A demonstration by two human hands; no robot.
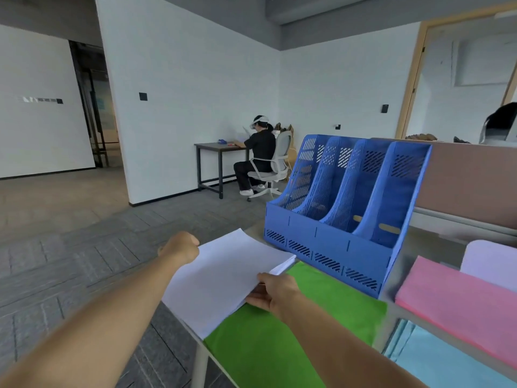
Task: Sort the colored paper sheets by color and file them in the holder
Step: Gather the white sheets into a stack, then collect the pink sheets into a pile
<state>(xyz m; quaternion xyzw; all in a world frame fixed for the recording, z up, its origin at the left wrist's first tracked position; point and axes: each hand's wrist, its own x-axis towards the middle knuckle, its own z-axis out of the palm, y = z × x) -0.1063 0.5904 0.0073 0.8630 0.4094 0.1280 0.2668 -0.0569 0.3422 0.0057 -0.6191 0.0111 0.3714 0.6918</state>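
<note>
White stack (pixel 223 275) is held just above the green stack (pixel 293 345), lower centre of frame. Its far-left edge is gripped by the left hand (pixel 180 247), fingers curled round it. Its near-right edge is pinched by the right hand (pixel 277 292), thumb on top and fingers under.

Key relation: the blue holder (pixel 330 239) lies to the upper right of the held stack, standing on the table (pixel 402 273), with its low front wall facing lower left. The stack's long axis runs lower left to upper right, pointing roughly at the holder's front-left corner. The right hand is the nearer one to the holder. Four slots are seen; no sheets are visible in them.

Pink stack (pixel 461 306), light blue stack (pixel 453 368) and lavender sheet (pixel 495 264) are laid at right of frame, well apart from both hands.

No brand, label or writing can be read anywhere; the holder's label cut-outs look blank.
</note>
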